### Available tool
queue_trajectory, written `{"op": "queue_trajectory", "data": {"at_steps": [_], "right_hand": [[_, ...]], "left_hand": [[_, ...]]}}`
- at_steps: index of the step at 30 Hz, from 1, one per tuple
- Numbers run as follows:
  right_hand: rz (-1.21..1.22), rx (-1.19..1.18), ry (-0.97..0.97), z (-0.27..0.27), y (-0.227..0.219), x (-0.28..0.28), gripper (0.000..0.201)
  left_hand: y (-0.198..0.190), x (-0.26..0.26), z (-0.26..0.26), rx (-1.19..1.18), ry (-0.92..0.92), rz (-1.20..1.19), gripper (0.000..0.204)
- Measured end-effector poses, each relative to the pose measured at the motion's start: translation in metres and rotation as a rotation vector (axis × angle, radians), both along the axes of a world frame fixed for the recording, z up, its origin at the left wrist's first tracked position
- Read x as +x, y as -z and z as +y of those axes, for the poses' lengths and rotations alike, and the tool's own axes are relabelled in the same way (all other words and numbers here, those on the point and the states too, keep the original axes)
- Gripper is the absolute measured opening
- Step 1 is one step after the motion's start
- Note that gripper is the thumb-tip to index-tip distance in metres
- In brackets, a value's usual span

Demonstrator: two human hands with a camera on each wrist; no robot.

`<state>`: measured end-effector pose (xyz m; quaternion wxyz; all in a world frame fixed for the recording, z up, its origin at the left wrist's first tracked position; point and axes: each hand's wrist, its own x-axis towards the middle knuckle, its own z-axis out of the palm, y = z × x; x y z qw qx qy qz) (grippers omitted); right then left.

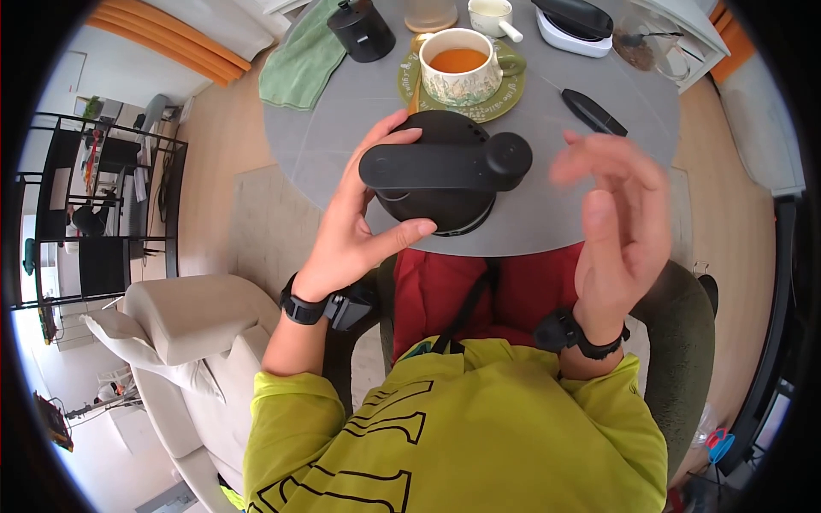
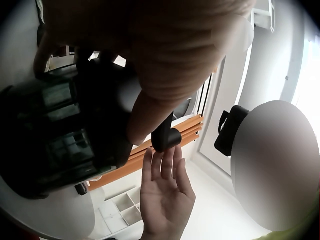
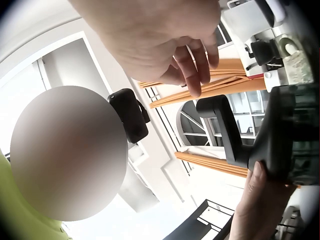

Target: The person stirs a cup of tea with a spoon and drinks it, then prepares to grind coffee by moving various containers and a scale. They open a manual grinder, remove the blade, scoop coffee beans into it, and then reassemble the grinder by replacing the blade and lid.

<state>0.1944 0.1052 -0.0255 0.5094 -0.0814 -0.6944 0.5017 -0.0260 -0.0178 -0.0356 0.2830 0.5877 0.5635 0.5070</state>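
A black hand-crank grinder (image 1: pixel 432 205) stands at the near edge of the round grey table (image 1: pixel 325 162). My left hand (image 1: pixel 342 235) grips its side, thumb in front and fingers round the far side. The crank arm (image 1: pixel 428 168) lies across the top, its round knob (image 1: pixel 508 160) pointing right. In the right wrist view the crank (image 3: pixel 229 130) rises above a dark see-through body (image 3: pixel 305 135). My right hand (image 1: pixel 629 227), blurred at the fingertips, hovers right of the knob with loosely bent fingers and holds nothing.
Behind the grinder, a patterned cup (image 1: pixel 462 87) of orange-brown liquid sits on a green saucer (image 1: pixel 506 104). A black pen-like tool (image 1: pixel 593 112) lies to the right. Further back are a green cloth (image 1: pixel 295 73), a black canister (image 1: pixel 363 32) and a white scale (image 1: pixel 575 41).
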Motion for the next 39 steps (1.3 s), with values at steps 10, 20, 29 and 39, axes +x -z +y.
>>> {"op": "queue_trajectory", "data": {"at_steps": [10, 20, 29, 39], "right_hand": [[0.035, -0.090, 0.030, -0.001, 0.000, -0.003, 0.043], [0.003, -0.030, -0.109, -0.008, 0.004, -0.025, 0.049], [0.160, -0.048, 0.046, -0.014, -0.002, -0.030, 0.037], [0.104, -0.046, 0.077, -0.011, -0.004, -0.026, 0.033]], "left_hand": [[0.001, 0.000, 0.001, 0.017, -0.011, -0.002, 0.075], [0.000, -0.001, 0.002, 0.022, -0.003, 0.032, 0.072], [0.003, 0.001, 0.002, 0.017, -0.004, -0.009, 0.074], [0.001, 0.002, 0.002, -0.018, -0.020, -0.011, 0.074]]}}
